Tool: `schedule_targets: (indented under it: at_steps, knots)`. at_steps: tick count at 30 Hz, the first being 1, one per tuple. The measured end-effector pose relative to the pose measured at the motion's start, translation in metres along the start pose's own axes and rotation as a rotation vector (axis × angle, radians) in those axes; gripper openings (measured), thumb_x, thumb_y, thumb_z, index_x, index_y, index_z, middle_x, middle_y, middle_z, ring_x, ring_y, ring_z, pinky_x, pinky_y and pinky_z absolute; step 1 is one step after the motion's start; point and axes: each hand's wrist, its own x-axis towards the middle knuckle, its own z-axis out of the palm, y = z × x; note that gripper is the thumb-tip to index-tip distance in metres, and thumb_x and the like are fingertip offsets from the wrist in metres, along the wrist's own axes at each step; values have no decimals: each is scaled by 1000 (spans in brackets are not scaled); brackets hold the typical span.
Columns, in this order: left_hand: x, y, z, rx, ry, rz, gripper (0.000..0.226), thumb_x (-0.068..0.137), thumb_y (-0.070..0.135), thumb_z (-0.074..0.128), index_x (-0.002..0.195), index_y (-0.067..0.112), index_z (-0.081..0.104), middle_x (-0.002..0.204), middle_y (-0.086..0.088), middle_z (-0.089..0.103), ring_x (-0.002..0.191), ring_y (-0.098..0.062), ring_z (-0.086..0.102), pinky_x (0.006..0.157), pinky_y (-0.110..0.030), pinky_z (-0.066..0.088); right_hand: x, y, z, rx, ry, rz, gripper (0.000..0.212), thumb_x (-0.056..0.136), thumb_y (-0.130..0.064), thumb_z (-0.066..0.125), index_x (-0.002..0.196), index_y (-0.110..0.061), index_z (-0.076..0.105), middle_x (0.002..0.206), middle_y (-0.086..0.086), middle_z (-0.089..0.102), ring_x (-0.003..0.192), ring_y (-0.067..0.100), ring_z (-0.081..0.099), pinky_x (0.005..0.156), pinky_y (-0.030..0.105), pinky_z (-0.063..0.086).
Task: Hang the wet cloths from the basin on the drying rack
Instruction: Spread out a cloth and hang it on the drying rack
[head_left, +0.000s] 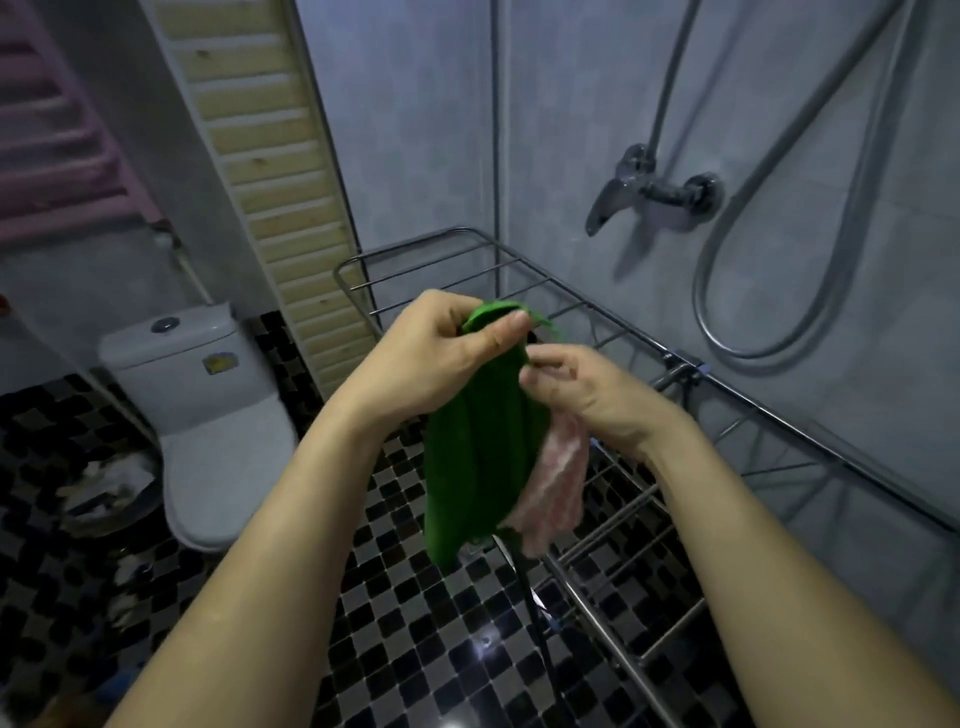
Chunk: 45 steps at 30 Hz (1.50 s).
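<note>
At 9 o'clock stands one toilet (208, 410). In the centre your left hand (431, 358) pinches the top edge of the one green cloth (478, 457), which hangs free above the floor. Your right hand (587, 395) pinches the same edge, and one pink cloth (558, 483) hangs under it. One drying rack (680, 371) runs from 12 to 4 o'clock, with one shower tap (660, 192) at 1 o'clock.

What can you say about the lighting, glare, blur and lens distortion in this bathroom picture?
Head view: dim, bluish light; head view: a glare spot on the glossy floor tiles; head view: the shower tap looks smeared, with a soft shadow below it; head view: the wide-angle lens bows the slatted panel and drying rack rails; head view: the green cloth looks fairly sharp.
</note>
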Motion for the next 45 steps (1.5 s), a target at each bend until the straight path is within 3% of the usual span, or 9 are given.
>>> schedule_targets:
  at_steps: [8, 12, 20, 25, 29, 33, 38, 41, 45]
  knots:
    - [42, 13, -5, -88, 230, 182, 48, 100, 30, 49, 57, 8, 42, 52, 1, 26, 44, -9, 25, 43, -25, 17, -12, 28, -59, -339, 188, 172, 35, 73, -27, 81, 106, -22, 72, 107, -2, 74, 103, 19, 69, 102, 43, 47]
    - [53, 1, 8, -199, 296, 159, 50, 100, 33, 47, 69, -5, 56, 61, -7, 46, 57, -16, 44, 47, -38, 31, -22, 28, -100, -503, 425, 237, 17, 81, -15, 75, 95, -23, 75, 99, 0, 74, 99, 18, 67, 95, 34, 48]
    - [50, -30, 63, -331, 239, 92, 37, 96, 37, 40, 89, 14, 69, 77, 5, 69, 75, -11, 66, 62, -24, 50, -27, 49, -152, -458, 1012, 201, 21, 90, -11, 54, 83, -17, 73, 66, 3, 65, 69, 21, 60, 63, 27, 43]
    - [27, -67, 111, -205, 201, -9, 34, 96, 31, 41, 91, 12, 69, 84, 1, 67, 81, -10, 65, 66, -21, 49, -27, 66, -176, -63, 1036, 64, 25, 91, -1, 52, 83, -13, 72, 62, -10, 71, 66, 11, 69, 66, 18, 52]
    - [21, -81, 124, -211, 262, -181, 28, 98, 23, 46, 83, 19, 69, 76, 1, 68, 72, -9, 64, 60, -19, 48, -14, 83, -189, -70, 1014, 46, 15, 88, -5, 58, 88, -7, 73, 80, 11, 70, 71, 12, 63, 64, 19, 46]
    - [28, -100, 121, -308, 390, -353, 20, 95, 16, 55, 87, 19, 72, 70, 4, 71, 62, -3, 66, 53, -16, 49, 13, 106, -188, -71, 975, 97, 12, 82, -1, 63, 81, -6, 74, 62, -4, 66, 62, 7, 61, 64, 18, 48]
    - [39, -156, 108, -266, 479, -635, 40, 98, 31, 53, 69, 4, 63, 63, -10, 57, 59, -23, 54, 55, -31, 44, 59, 136, -176, -39, 959, 177, 18, 78, 1, 63, 86, -10, 76, 57, -13, 69, 68, 10, 67, 70, 20, 53]
    - [51, -189, 105, -238, 536, -747, 35, 99, 28, 52, 73, 6, 62, 68, -15, 57, 61, -26, 55, 55, -38, 49, 85, 145, -164, 23, 986, 184, 23, 83, 3, 61, 103, 0, 72, 83, 1, 71, 73, 9, 64, 61, 5, 45]
    - [65, -219, 108, -143, 551, -869, 12, 94, 17, 56, 101, 11, 63, 87, -5, 67, 68, -21, 66, 63, -38, 59, 112, 165, -155, -56, 887, 250, 31, 89, -7, 62, 118, -15, 66, 122, 6, 63, 106, 18, 60, 86, 20, 42]
